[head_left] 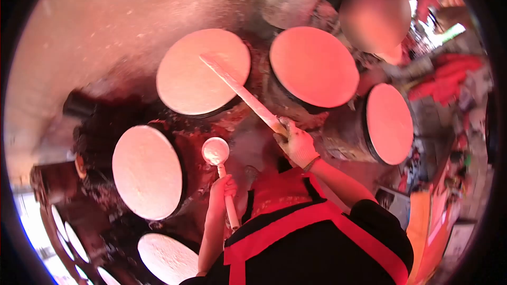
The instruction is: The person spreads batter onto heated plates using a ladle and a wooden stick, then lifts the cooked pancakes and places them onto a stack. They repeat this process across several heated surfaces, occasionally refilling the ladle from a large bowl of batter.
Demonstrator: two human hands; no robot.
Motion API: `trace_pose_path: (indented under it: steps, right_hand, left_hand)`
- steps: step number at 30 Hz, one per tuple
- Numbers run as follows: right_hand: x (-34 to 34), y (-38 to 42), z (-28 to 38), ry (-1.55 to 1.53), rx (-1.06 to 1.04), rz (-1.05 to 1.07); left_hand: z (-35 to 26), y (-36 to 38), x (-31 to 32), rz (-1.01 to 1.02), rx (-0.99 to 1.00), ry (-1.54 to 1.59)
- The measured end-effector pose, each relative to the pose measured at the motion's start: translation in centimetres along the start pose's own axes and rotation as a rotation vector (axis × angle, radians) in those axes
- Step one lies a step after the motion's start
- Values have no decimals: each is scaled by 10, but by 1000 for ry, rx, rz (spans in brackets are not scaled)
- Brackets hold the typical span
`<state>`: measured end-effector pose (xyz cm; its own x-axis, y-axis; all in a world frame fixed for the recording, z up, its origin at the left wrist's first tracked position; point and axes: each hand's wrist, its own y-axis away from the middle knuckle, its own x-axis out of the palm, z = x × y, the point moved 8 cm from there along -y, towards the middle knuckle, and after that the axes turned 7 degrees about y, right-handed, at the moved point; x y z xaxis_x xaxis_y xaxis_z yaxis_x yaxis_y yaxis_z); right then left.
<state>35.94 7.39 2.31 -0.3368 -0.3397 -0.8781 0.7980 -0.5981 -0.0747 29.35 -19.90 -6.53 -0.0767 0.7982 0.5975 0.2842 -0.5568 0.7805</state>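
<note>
My left hand (226, 186) is closed round the handle of a ladle (215, 151), whose round bowl holds something pale. In my gloved right hand (298, 143) is a long flat spatula (243, 92), gripped at its near end. The tip of the spatula lies over a round pan covered with a pale layer (185, 76). A second pale round (314, 67) is to the right of the spatula. Another covered pan (147, 172) sits left of the ladle.
At the right stands a tilted-looking pale round (390, 124), and at the lower left another (168, 258). Red cloth (449, 79) hangs or lies at the far right. A dark cylindrical object (79, 104) is at the left.
</note>
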Motion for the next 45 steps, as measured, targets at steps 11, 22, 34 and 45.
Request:
trace_pose_path:
  steps: [11,22,34,45]
  right_hand:
    - [-79,65,-128,-1456,489,-196]
    - [-109,54,-246,-1698,601,-210]
    - [-44,55,-326,-309,942,-579]
    - [32,48,-398,-154,1119,-602]
  left_hand:
    - [30,-40,109,207,-385,75]
    - [82,-66,243,169,-412,104]
    - [73,-66,282,188,-345,40]
    - [11,-55,242,64,-99,-451]
